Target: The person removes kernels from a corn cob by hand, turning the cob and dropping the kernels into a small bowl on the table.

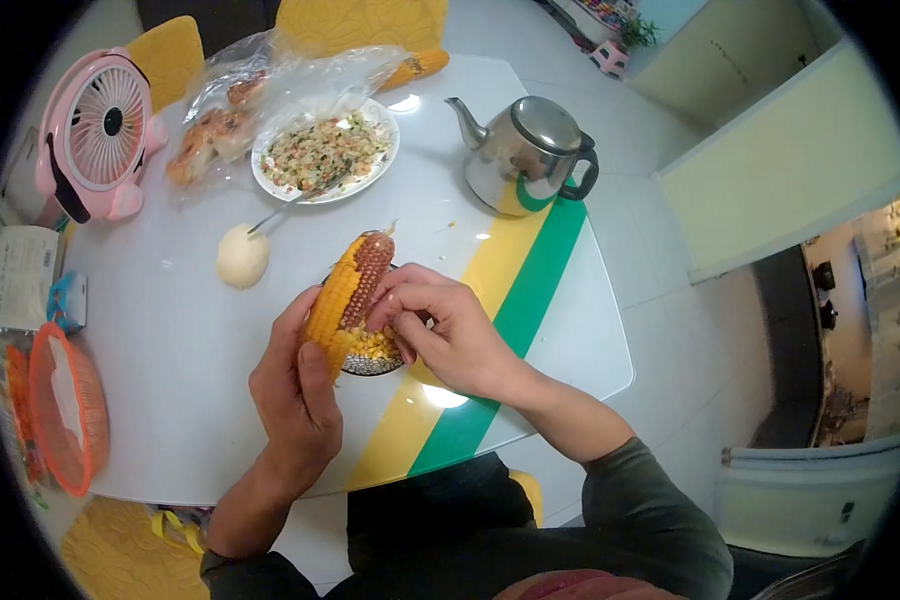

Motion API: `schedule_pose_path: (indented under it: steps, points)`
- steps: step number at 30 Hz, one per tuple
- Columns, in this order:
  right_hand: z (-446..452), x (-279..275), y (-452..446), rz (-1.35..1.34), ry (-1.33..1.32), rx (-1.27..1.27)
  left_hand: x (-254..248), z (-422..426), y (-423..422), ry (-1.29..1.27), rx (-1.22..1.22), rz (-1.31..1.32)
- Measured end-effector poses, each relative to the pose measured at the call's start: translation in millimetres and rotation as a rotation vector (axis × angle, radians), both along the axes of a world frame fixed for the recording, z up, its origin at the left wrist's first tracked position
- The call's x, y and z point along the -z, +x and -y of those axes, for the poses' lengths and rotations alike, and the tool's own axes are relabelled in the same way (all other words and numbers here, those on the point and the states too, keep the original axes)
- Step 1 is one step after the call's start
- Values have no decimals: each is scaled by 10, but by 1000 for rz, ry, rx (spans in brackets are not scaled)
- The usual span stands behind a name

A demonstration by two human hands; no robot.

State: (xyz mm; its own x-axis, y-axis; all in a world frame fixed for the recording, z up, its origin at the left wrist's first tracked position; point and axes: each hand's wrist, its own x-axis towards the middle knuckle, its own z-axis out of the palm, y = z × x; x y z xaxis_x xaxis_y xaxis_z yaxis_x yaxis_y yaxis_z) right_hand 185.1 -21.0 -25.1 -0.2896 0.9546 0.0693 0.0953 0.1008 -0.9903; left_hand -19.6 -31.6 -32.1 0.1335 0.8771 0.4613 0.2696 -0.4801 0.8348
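Observation:
An ear of corn (332, 315), partly stripped so that a reddish-brown bare strip shows beside its yellow kernels, is tilted upright in my left hand (300, 395). The fingers and thumb of that hand wrap round its lower left side. My right hand (445, 325) is curled against the stripped side, thumb and fingertips drawn together; whatever they pinch is hidden. Under both hands, a small bowl with a dark rim holds loose yellow corn kernels (374, 346). The hands and the ear cover part of the bowl.
A plate (393, 165) of fried rice with a spoon, a pale bun (242, 257) and bagged bread (210, 145) lie beyond my hands. A steel kettle (523, 150) stands at right, a pink fan (100, 130) at left. An orange basket (95, 420) is at the left edge.

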Motion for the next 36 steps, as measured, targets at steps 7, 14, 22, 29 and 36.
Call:
schedule_pose_path:
  steps: [7,14,22,29,36]
  points:
    - [9,-66,-48,67,-46,54,-31,9,0,-37,7,12]
    - [15,-68,-35,149,152,85,0,1,-6,-11,-6,7]
    - [-20,20,0,193,296,89,6,4,-9,-32,-7,23]
    - [11,-14,-13,97,190,70,-17,15,-25,-49,-16,-1]
    - [17,-97,-27,137,160,93,-31,24,-30,-80,-13,-8]
